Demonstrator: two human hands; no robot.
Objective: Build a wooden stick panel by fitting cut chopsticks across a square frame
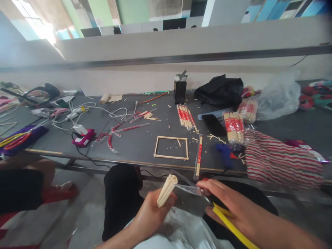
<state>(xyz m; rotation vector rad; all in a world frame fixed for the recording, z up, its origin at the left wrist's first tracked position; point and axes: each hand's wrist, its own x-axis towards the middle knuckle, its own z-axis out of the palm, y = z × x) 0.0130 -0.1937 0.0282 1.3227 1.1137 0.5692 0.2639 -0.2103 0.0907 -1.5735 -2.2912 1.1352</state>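
My left hand (155,211) is closed around a bundle of pale wooden chopsticks (166,192), their ends pointing up and away from me. To its right, my right hand (233,207) grips yellow-handled pliers (228,223); their metal jaws are partly hidden by my fingers. A clear plastic strip (190,189) stretches between the bundle and my right fingertips. Beyond my hands, a rectangular frame of sticks (171,158) lies flat on the dark table (135,145). Beside it, a wrapped pair of chopsticks (199,155) reaches over the table's edge.
Wrapped chopstick packs (233,128) lie at right by a phone (214,125), a blue glue gun (225,154) and striped cloth (280,159). A black bag (220,90) sits behind. Torn wrappers (111,138), white cables (101,110) and a purple box (84,138) are at left, near another person's leg (20,190).
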